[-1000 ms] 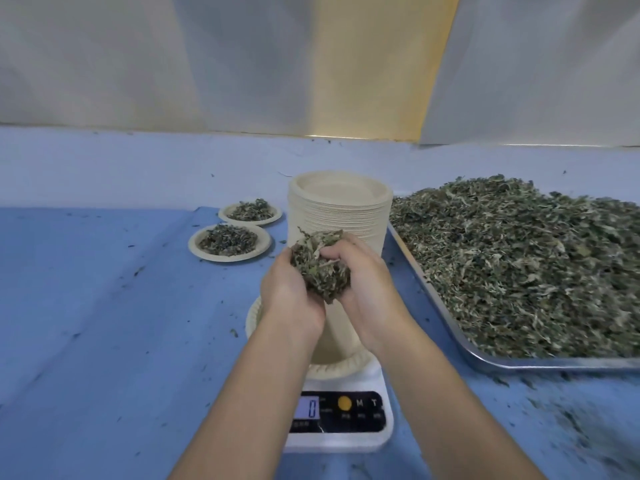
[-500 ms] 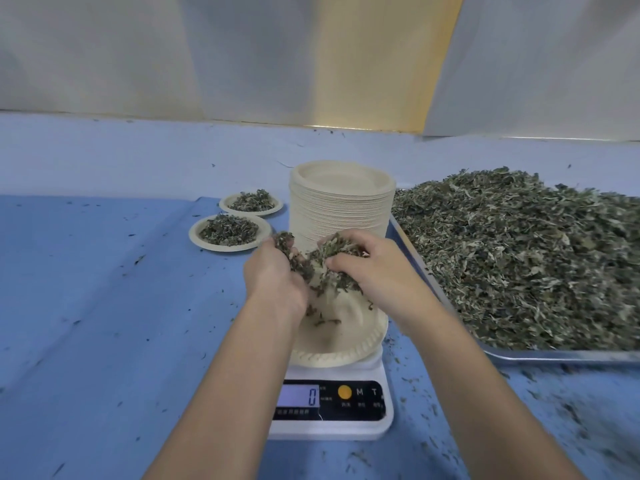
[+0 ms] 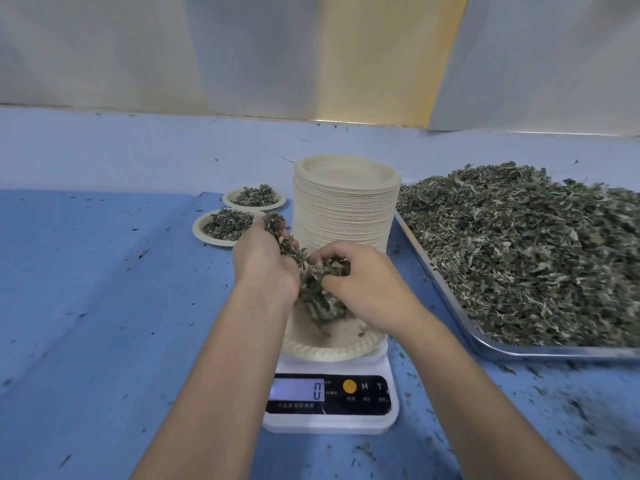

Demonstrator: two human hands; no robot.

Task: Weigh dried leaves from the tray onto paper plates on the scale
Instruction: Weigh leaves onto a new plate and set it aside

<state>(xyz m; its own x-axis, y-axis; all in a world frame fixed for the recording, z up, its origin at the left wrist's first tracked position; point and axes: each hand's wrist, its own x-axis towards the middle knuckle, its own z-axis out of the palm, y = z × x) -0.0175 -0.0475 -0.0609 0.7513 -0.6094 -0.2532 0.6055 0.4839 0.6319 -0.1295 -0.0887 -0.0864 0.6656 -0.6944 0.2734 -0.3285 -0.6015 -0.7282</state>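
Clump of leaves [image 3: 322, 296] sits between both hands, directly above the plate [image 3: 322, 353] on the scale [image 3: 329, 424]. Its long axis runs roughly up-down, with the lower end reaching into the plate's bowl and a few bits already on the bottom. Left hand [image 3: 263, 261] presses the clump from the left with its fingers fairly straight and leaves up along the fingertips. Right hand [image 3: 360, 278] has its fingers curled round the top of the clump from the right side. The hands are close, almost touching across the leaves. Judgement: the drop is straight down, no sideways shift needed; just spread the hands apart. Both hands are equally near the plate. Display [image 3: 298, 389] shows 0. Tray [image 3: 554, 352] with the big pile [image 3: 519, 254] is just right of the scale, on the right hand's side for a top-up. Plate stack [image 3: 346, 209] stands behind the hands. Two filled plates [image 3: 221, 226] lie back left.
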